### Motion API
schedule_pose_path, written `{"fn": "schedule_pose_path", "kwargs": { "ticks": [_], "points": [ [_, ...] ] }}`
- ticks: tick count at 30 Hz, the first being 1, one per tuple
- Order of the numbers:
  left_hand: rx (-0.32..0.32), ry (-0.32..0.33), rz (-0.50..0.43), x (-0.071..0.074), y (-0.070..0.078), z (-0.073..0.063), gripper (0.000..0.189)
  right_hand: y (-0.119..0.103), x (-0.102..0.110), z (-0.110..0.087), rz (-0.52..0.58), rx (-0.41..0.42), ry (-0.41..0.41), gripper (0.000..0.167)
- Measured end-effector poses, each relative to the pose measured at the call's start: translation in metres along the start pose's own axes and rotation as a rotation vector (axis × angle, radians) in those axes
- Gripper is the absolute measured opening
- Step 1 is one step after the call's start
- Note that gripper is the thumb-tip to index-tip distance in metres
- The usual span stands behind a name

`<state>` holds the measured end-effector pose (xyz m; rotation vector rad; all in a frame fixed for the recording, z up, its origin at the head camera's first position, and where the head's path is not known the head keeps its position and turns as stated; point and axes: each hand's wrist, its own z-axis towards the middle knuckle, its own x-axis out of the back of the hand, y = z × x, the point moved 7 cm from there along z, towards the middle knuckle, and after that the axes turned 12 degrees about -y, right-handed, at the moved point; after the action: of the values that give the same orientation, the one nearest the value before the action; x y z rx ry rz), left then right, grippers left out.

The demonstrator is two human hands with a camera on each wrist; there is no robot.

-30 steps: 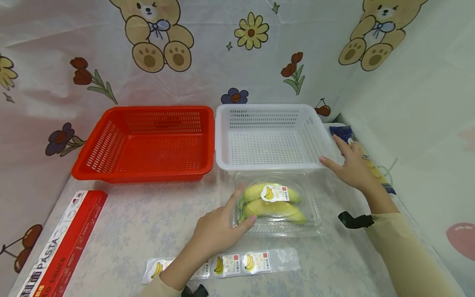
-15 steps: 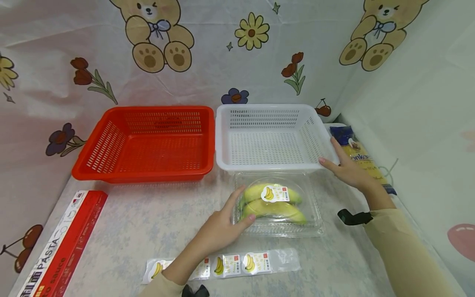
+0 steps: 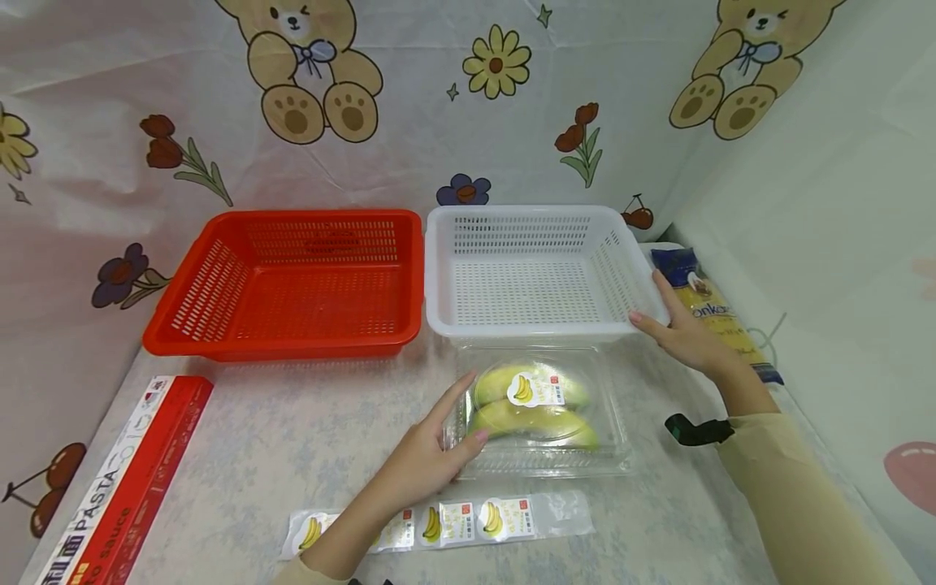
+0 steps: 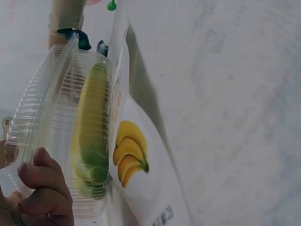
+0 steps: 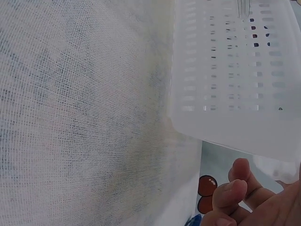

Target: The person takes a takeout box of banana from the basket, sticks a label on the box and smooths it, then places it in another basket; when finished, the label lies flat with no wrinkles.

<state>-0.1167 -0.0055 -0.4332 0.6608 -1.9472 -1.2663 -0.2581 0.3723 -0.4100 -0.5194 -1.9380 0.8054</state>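
Note:
A clear plastic clamshell (image 3: 613, 443) holds green-yellow bananas (image 3: 537, 422) and has a white banana label (image 3: 537, 389) on its lid. My left hand (image 3: 420, 463) grips the clamshell's left edge, thumb over the lid; in the left wrist view its fingertips (image 4: 42, 176) curl beside the ribbed wall. At the right front corner of the white basket (image 3: 522, 329), my right hand (image 3: 691, 333) touches the rim with its thumb, the index finger stretched along the side. In the right wrist view its other fingers (image 5: 230, 193) are loosely bent below the corner.
Left of the white basket stands a red basket (image 3: 322, 301). A strip of banana stickers (image 3: 504, 517) lies near the front, partly under my left forearm. A red pasta box (image 3: 139, 479) is at the left edge, and a yellow-blue bag (image 3: 720, 321) lies at the right wall.
The clamshell has shifted slightly left and nearer to me with my left hand. My right hand came onto the white basket's corner and has stayed there.

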Motion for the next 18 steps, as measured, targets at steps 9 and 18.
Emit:
{"fn": "schedule_pose_path", "kwargs": {
  "ticks": [9, 18],
  "points": [
    [0.004, 0.015, 0.008, 0.002, 0.003, -0.025, 0.071, -0.004, -0.001, -0.002, 0.006, 0.011, 0.014, 0.092],
    [-0.01, 0.025, 0.01, 0.005, 0.021, -0.045, 0.071, -0.005, -0.004, -0.003, 0.034, 0.021, 0.024, 0.09]
  ]
}}
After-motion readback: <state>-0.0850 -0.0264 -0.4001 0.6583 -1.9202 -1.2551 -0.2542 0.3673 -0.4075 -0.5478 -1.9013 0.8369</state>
